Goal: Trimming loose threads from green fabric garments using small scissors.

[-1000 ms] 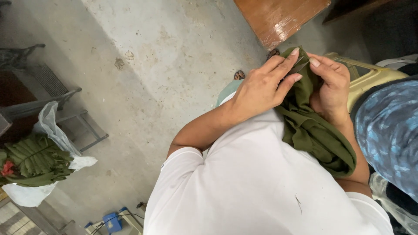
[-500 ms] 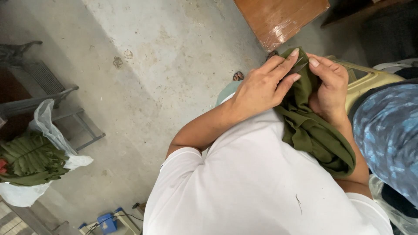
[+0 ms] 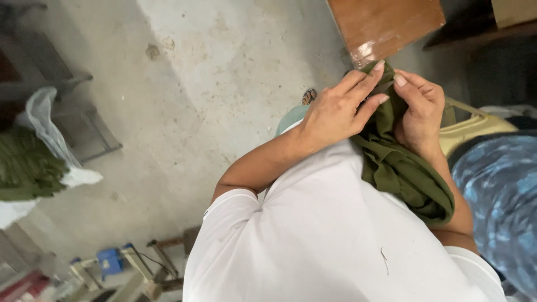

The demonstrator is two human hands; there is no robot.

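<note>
- The olive-green garment (image 3: pixel 400 168) hung bunched against the person's white shirt (image 3: pixel 330 246), its top edge gathered up between both hands.
- The left hand (image 3: pixel 341 109) lay over the cloth's left side, fingers (image 3: pixel 366 84) stretched long and close together, tips pressing the top fold.
- The right hand (image 3: pixel 419 112) gripped the cloth from the right, fingers curled, thumb tip meeting the left fingertips and pinching the fold.
- A brown wooden board (image 3: pixel 386 25) stood just beyond, on the concrete floor (image 3: pixel 224 84).
</note>
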